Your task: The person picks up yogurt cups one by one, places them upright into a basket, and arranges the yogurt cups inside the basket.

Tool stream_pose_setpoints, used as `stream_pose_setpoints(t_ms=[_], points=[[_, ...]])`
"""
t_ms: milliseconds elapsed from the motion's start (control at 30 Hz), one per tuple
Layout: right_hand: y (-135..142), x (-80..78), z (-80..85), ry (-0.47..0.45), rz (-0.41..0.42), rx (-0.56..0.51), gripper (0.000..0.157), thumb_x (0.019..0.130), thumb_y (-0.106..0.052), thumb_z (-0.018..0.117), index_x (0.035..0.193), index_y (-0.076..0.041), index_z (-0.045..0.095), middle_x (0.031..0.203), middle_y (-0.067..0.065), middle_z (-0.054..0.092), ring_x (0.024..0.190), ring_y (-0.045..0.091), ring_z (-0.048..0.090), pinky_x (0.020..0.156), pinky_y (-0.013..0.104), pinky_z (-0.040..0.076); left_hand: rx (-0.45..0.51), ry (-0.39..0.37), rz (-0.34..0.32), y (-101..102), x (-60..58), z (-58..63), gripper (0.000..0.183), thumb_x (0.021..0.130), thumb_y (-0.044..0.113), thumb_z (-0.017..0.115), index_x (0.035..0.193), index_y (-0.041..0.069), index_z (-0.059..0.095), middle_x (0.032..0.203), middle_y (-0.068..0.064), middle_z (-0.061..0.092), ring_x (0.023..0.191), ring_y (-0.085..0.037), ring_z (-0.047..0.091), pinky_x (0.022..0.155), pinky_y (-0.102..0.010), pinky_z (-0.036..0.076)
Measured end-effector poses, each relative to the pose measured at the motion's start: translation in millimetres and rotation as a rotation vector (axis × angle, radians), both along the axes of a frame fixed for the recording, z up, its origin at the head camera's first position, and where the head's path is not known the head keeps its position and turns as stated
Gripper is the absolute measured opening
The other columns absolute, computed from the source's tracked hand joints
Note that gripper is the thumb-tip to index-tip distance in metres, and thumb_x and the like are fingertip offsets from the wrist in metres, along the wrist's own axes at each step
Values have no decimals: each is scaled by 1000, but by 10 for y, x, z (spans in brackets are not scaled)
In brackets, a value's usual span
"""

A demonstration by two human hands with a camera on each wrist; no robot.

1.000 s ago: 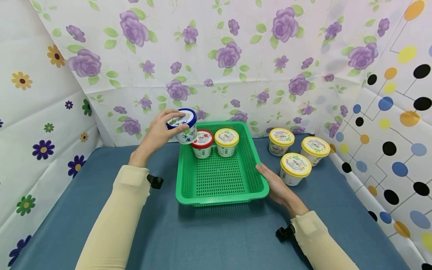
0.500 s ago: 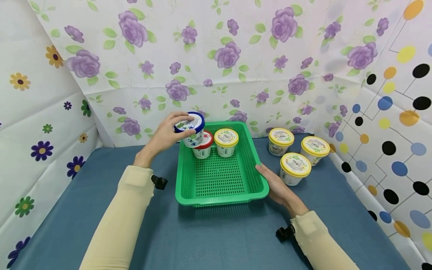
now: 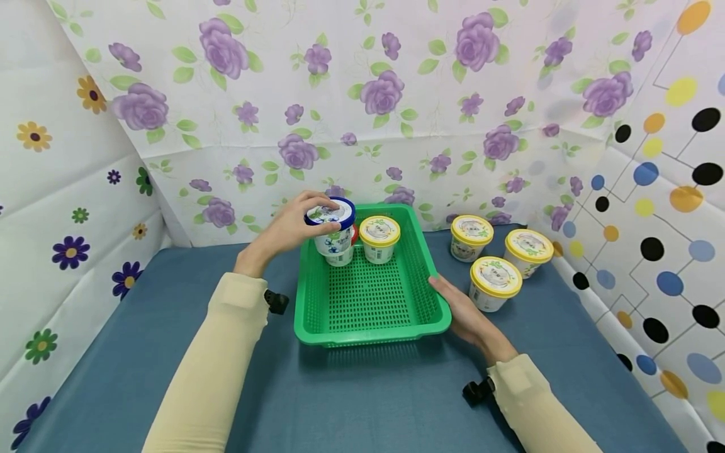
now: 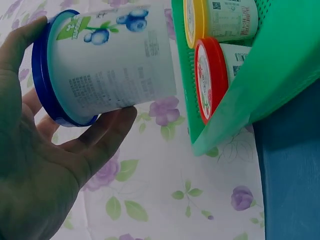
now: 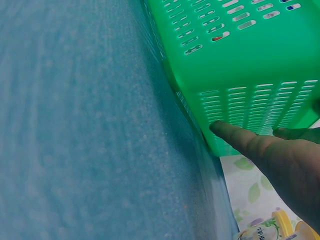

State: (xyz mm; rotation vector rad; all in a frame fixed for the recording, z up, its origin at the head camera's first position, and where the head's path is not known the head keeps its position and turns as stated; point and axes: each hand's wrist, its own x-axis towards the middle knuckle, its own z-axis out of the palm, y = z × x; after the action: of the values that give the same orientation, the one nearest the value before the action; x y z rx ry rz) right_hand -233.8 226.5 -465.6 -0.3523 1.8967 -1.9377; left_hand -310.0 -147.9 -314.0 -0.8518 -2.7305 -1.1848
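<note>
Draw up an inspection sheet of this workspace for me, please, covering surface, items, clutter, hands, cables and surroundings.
Surface: blue cloth under everything.
Job's things: slotted green basket holds a red-lidded tub and a yellow-lidded tub; a blueberry-print tub with a blue lid is in hand; three more yellow-lidded tubs stand right of the basket.
Clutter: nothing seen.
Grippers: left hand holds the blueberry-print tub by its lid; right hand holds the basket's right side.
Cables: nothing seen.
Surroundings: purple-rose backdrop behind, daisy-print sheet left, dotted sheet right.
</note>
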Motion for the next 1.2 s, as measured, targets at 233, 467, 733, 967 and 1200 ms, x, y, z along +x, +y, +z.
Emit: stream_pose_setpoints(t_ms=[233, 467, 733, 967, 1200], points=[[-1, 5, 8, -8, -2, -4, 73, 111, -56, 35, 169, -29, 0, 164, 21, 26, 141, 41, 41, 98, 36, 49, -39, -47, -64, 68, -27, -38, 49, 96, 40, 76, 138, 16, 66, 154, -9, 43, 145, -35, 38, 112, -60, 38], [-2, 2, 3, -15, 1, -14, 73, 112, -56, 36, 169, -28, 0, 164, 21, 26, 142, 41, 40, 99, 36, 48, -99, -96, -95, 88, -38, -38, 49, 96, 39, 76, 139, 18, 66, 156, -9, 41, 143, -37, 40, 107, -59, 43], [6, -5, 2, -12, 7, -19, 72, 112, -55, 35, 169, -28, 0, 162, 22, 27, 141, 43, 41, 98, 36, 49, -122, -138, -128, 128, -32, -4, 51, 96, 39, 77, 139, 16, 66, 156, -12, 38, 146, -40, 36, 107, -61, 42], [2, -10, 7, -8, 1, -6, 72, 112, -55, 34, 169, -28, 0, 163, 21, 26, 140, 41, 42, 98, 36, 49, -150, -178, -153, 173, -66, -34, 49, 98, 39, 74, 140, 16, 65, 154, -11, 39, 144, -37, 38, 107, -58, 44], [-5, 4, 14, -2, -8, 3, 71, 112, -54, 33, 169, -27, 0, 162, 22, 28, 139, 42, 43, 98, 36, 49, -179, -213, -163, 198, -48, -71, 49, 98, 41, 73, 140, 17, 65, 156, -10, 39, 144, -38, 37, 108, -60, 42]])
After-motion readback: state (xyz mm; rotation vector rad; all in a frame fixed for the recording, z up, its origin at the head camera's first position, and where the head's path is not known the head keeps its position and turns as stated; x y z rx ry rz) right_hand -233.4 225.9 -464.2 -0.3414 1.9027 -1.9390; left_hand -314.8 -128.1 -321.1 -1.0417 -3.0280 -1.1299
